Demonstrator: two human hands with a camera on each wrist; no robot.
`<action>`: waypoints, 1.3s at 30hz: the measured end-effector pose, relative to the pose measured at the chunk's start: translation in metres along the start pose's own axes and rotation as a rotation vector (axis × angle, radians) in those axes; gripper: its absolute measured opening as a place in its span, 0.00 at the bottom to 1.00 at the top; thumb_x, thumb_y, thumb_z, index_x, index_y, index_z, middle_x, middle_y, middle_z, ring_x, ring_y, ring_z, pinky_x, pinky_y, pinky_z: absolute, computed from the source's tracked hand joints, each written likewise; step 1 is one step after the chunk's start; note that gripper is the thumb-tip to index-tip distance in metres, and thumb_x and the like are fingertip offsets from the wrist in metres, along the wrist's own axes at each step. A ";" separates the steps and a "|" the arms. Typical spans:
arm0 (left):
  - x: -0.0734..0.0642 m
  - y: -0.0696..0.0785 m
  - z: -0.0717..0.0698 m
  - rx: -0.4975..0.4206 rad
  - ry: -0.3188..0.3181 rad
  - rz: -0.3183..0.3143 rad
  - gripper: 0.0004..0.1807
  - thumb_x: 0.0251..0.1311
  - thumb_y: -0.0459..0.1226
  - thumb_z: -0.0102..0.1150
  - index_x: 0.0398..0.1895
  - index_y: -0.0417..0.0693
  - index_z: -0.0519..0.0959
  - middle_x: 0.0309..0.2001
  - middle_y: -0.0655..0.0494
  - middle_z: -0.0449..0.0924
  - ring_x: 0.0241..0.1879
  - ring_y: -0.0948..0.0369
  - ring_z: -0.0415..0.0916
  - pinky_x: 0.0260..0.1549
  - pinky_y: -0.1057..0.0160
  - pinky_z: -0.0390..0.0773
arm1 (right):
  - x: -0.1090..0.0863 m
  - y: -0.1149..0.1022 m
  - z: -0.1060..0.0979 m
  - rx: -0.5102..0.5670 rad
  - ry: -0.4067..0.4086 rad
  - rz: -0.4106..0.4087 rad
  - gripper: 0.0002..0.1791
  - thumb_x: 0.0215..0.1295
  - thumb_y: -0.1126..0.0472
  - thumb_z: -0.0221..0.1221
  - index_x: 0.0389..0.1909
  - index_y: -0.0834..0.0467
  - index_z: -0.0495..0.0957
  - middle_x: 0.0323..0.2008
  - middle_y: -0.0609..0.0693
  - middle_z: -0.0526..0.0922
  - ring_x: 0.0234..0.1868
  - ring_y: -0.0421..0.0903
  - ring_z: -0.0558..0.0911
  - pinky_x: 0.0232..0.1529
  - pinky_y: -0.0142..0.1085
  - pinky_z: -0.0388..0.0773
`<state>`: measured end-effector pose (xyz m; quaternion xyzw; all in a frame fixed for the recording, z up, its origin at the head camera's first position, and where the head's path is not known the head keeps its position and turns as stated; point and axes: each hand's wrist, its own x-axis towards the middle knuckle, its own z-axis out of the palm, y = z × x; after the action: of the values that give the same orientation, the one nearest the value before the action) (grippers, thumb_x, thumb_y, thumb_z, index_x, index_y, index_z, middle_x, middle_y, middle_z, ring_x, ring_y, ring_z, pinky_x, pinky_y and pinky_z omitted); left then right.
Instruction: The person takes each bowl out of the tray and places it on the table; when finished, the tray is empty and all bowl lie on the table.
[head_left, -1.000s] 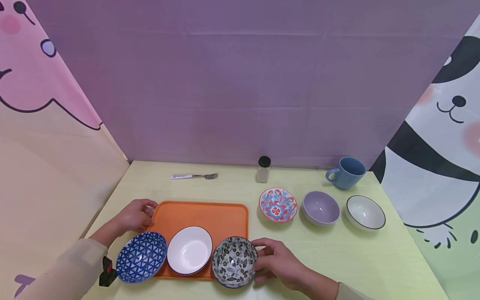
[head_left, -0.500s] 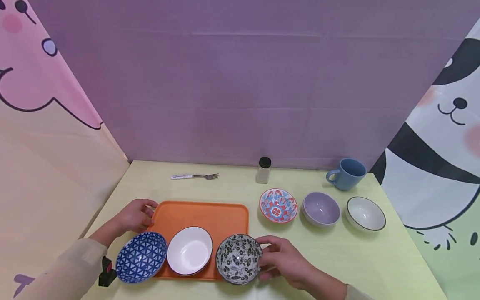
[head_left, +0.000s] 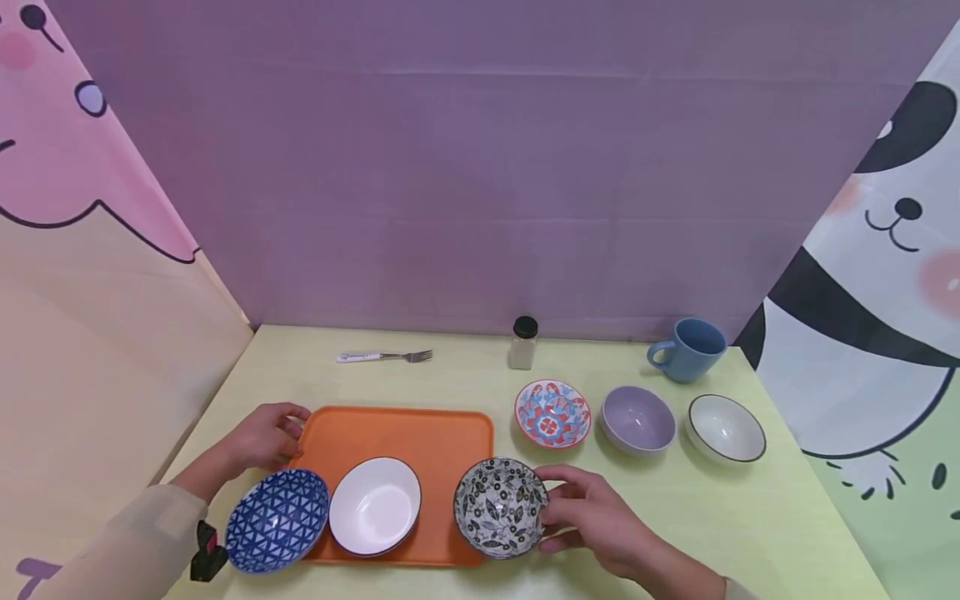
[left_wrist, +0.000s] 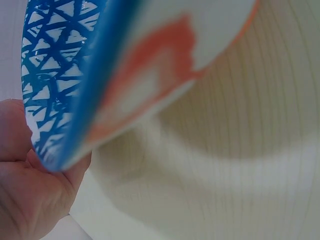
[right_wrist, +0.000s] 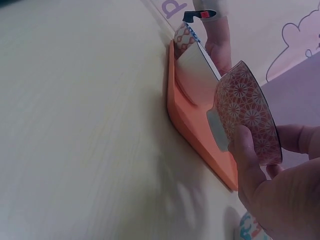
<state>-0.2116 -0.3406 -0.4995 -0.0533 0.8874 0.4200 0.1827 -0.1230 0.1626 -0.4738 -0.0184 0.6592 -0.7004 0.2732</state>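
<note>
My right hand (head_left: 596,521) pinches a bowl with a black-and-white floral inside (head_left: 501,508), raised at the front right corner of the orange tray (head_left: 405,429). In the right wrist view its outside is a reddish flower pattern (right_wrist: 245,107), with the thumb against the wall. At the tray's left edge, my left hand (head_left: 262,437) grips the rim, fingers partly hidden. Close by, a blue-and-white triangle-pattern bowl (head_left: 277,521) overlaps the tray's front left corner; in the left wrist view this bowl (left_wrist: 55,65) covers part of the hand. A white bowl (head_left: 375,504) sits on the tray beside it.
Right of the tray stand a red-and-blue patterned bowl (head_left: 552,414), a lilac bowl (head_left: 637,419) and a white dark-rimmed bowl (head_left: 725,428). Behind them are a blue mug (head_left: 693,350) and a black-capped jar (head_left: 522,343). A fork (head_left: 386,357) lies behind the tray.
My right hand has moved the floral bowl rightward and slightly away from me, from next to the white bowl to the tray's right edge. The left hand stays at the tray's edge.
</note>
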 end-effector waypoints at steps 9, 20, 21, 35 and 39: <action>-0.001 -0.001 0.000 -0.007 -0.004 0.015 0.33 0.59 0.25 0.64 0.68 0.30 0.65 0.48 0.37 0.76 0.39 0.51 0.80 0.34 0.54 0.89 | -0.012 0.001 -0.022 -0.022 0.047 0.023 0.35 0.59 0.69 0.62 0.70 0.64 0.69 0.44 0.59 0.79 0.39 0.52 0.87 0.40 0.46 0.88; -0.003 0.001 0.000 -0.006 -0.006 0.013 0.33 0.58 0.25 0.64 0.68 0.30 0.65 0.48 0.37 0.76 0.39 0.51 0.80 0.34 0.53 0.89 | -0.018 0.010 -0.043 -0.024 0.103 0.050 0.35 0.60 0.69 0.62 0.71 0.63 0.68 0.45 0.58 0.77 0.41 0.51 0.87 0.42 0.47 0.88; -0.003 0.001 0.000 -0.007 -0.007 0.012 0.33 0.58 0.25 0.64 0.68 0.30 0.65 0.48 0.37 0.76 0.39 0.51 0.80 0.34 0.53 0.89 | -0.019 0.010 -0.044 -0.023 0.106 0.052 0.35 0.60 0.69 0.62 0.71 0.63 0.68 0.45 0.59 0.77 0.41 0.51 0.87 0.42 0.47 0.88; -0.002 0.000 -0.001 0.000 -0.006 0.006 0.34 0.59 0.26 0.65 0.68 0.31 0.65 0.49 0.36 0.76 0.40 0.51 0.80 0.35 0.53 0.89 | -0.019 0.017 -0.048 -0.011 0.105 0.058 0.35 0.59 0.69 0.62 0.70 0.64 0.68 0.45 0.58 0.79 0.40 0.51 0.87 0.42 0.45 0.88; -0.002 0.000 -0.001 0.001 -0.006 0.005 0.34 0.59 0.26 0.65 0.68 0.31 0.65 0.49 0.37 0.76 0.40 0.51 0.80 0.35 0.53 0.89 | -0.019 0.019 -0.048 -0.008 0.104 0.054 0.35 0.59 0.69 0.62 0.70 0.64 0.68 0.44 0.58 0.80 0.40 0.51 0.87 0.42 0.45 0.88</action>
<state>-0.2100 -0.3411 -0.4980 -0.0498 0.8871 0.4202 0.1844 -0.1189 0.2148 -0.4920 0.0346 0.6754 -0.6902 0.2574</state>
